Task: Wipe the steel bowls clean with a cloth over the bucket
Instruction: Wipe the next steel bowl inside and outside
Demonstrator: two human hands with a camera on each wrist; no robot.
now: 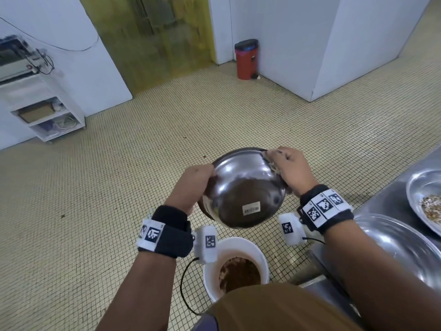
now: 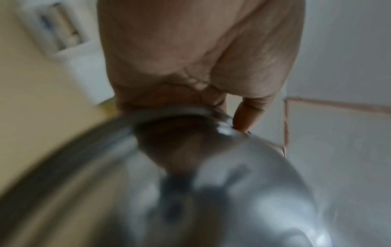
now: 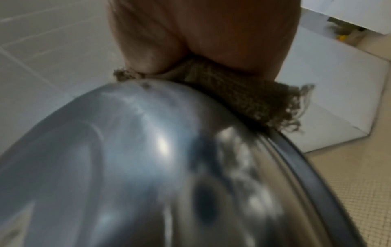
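While the head view looks down, the left hand [image 1: 191, 185] grips the left rim of the steel bowl [image 1: 243, 189], fingers curled over the edge, thumb side toward the camera. Bowl is tipped so its outside base with a barcode sticker [image 1: 251, 208] faces the person, mouth turned away. Right hand [image 1: 292, 172] clamps the opposite rim, a frayed cloth [image 1: 272, 163] bunched between its fingers and the metal. Below and between both wrists sits the white bucket [image 1: 259, 252] on the tiled floor [image 1: 119, 211], brown slop inside; bowl hangs above and just ahead of it. To the right of the right forearm, a steel counter [image 1: 381, 201] carries a large steel basin [image 1: 393, 244] and a steel plate [image 1: 412, 189] with food scraps. Far ahead of the hands, a red bin [image 1: 246, 59] by the wall; far left of the left hand, a white shelf unit [image 1: 47, 111].

Left wrist view, blurred: left hand [image 2: 190, 50] fills the top, one fingertip [image 2: 246, 115] hooked at the bowl rim, steel bowl [image 2: 211, 192] directly under the palm. Grasp on the rim reads plainly enough.

Right wrist view: right hand [image 3: 201, 33] at top, squeezing the cloth [image 3: 243, 97] against the bowl's edge, loose threads hanging off the far side. Steel bowl [image 3: 127, 167] curves away beneath the palm, rolled rim running down to the right.
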